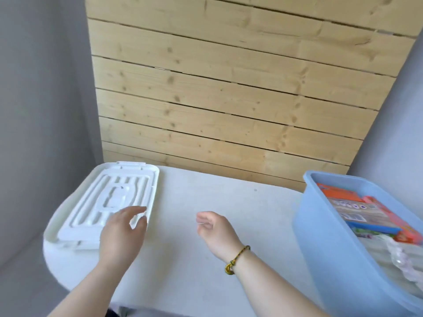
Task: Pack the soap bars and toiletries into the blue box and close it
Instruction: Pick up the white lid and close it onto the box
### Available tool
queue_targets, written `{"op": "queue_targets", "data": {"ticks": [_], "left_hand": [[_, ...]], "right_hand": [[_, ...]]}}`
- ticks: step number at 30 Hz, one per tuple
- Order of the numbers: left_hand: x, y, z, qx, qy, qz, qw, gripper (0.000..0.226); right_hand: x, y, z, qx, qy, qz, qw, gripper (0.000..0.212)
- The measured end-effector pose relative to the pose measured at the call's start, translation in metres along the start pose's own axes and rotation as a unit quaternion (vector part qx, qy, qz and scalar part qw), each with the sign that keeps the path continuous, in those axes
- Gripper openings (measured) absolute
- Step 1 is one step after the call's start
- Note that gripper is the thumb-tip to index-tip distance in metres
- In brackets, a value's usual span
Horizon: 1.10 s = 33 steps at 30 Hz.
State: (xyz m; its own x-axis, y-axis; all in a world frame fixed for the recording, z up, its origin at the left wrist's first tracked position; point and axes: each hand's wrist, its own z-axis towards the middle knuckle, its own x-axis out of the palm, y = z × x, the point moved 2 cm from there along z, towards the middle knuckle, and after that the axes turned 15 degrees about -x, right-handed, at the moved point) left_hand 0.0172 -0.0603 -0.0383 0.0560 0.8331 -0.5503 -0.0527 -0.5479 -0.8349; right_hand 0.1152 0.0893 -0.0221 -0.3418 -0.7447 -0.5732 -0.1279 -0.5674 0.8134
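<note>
The blue box stands open at the right of the white table. Inside it lie an orange carton, a red-orange packet and clear plastic-wrapped items. The white lid lies flat at the table's left end, its ribbed inner side facing up. My left hand hovers over the lid's near right corner, fingers spread and holding nothing. My right hand is above the middle of the table, fingers loosely curled and empty, with a braided bracelet on the wrist.
The white table has a rounded left end. A wooden plank wall rises right behind it, with grey walls on both sides. The box reaches past the right edge of the view.
</note>
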Motion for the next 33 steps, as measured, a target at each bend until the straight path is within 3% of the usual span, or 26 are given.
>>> {"op": "queue_targets", "data": {"ticks": [4,8,12,15,17,23,26,29,31,33], "left_hand": [[-0.042,0.038,0.040,-0.079,-0.090,0.074,0.990,0.046],[-0.063,0.065,0.073,-0.193,-0.063,0.080,0.976,0.063],[-0.063,0.084,0.088,-0.243,-0.023,0.024,0.970,0.055],[-0.069,0.094,0.082,-0.256,-0.076,-0.061,0.962,0.033],[-0.075,0.097,0.078,-0.256,-0.103,-0.115,0.954,0.044],[-0.092,0.063,0.065,-0.197,-0.153,-0.339,0.907,0.050],[-0.096,0.034,0.055,-0.125,-0.145,-0.365,0.911,0.049],[-0.089,0.002,0.035,-0.047,-0.124,-0.377,0.917,0.048],[-0.077,-0.019,0.018,0.004,-0.089,-0.366,0.926,0.047],[-0.062,-0.036,-0.002,0.066,-0.041,-0.343,0.936,0.052]], "right_hand": [[0.071,0.008,0.030,0.061,0.016,0.092,0.994,0.046],[0.103,0.018,0.052,0.098,-0.011,0.117,0.988,0.046],[0.115,0.021,0.061,0.120,-0.042,0.165,0.978,0.042],[0.120,0.021,0.061,0.099,-0.052,0.196,0.974,0.042],[0.121,0.023,0.059,0.099,-0.049,0.195,0.975,0.044],[0.111,0.040,0.051,0.096,0.008,0.106,0.990,0.046],[0.092,0.057,0.050,0.073,-0.006,0.086,0.994,0.041],[0.059,0.079,0.056,0.045,-0.089,0.171,0.980,0.043],[0.040,0.096,0.057,0.051,-0.074,0.234,0.968,0.053],[0.021,0.108,0.055,0.082,-0.032,0.306,0.948,0.051]]}}
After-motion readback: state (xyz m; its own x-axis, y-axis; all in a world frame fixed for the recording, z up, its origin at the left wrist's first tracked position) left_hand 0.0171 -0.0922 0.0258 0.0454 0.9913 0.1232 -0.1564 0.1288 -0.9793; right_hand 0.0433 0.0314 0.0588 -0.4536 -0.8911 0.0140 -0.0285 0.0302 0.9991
